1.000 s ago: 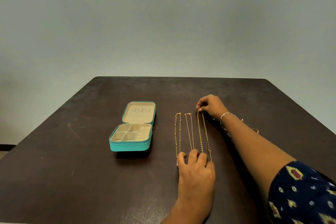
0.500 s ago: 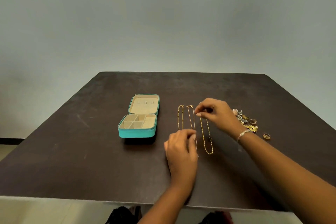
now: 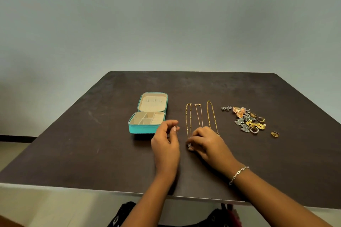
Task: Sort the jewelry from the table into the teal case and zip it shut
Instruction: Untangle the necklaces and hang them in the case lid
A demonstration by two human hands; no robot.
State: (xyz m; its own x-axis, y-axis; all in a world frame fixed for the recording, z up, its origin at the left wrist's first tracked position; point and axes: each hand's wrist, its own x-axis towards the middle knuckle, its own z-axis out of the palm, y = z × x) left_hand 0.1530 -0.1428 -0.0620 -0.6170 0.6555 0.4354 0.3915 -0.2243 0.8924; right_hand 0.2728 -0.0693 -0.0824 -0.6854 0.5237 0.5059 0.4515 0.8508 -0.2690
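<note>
Nearest me, the right hand [image 3: 208, 143] is curled down onto the worktop [image 3: 92, 153]. Its fingertips [image 3: 191, 143] pinch a small pale pendant [image 3: 189, 145] at the near end of the chains. I cannot tell whether it belongs to the left chain [image 3: 188, 120] or the middle chain [image 3: 199, 116]. A bracelet [image 3: 238, 173] sits on that wrist.

At its 9 o'clock the left hand [image 3: 166, 145] hovers with its fingers loosely curled, thumb and forefinger close together. I see nothing held between them. I judge it is poised to help gather a chain.

Beyond the hands, three chains lie straight and side by side, running towards 12 o'clock, the right chain [image 3: 211, 114] thickest. Laid apart like this they should lift one by one without tangling.

At 2 o'clock from the right hand is a loose pile of earrings and rings [image 3: 247, 118], with a lone ring [image 3: 275, 134] just outside it.

The teal case [image 3: 145, 129] stands at 11 o'clock from the left hand. It is open, its lid lying back and its cream compartments looking empty, so nothing is sorted yet.
</note>
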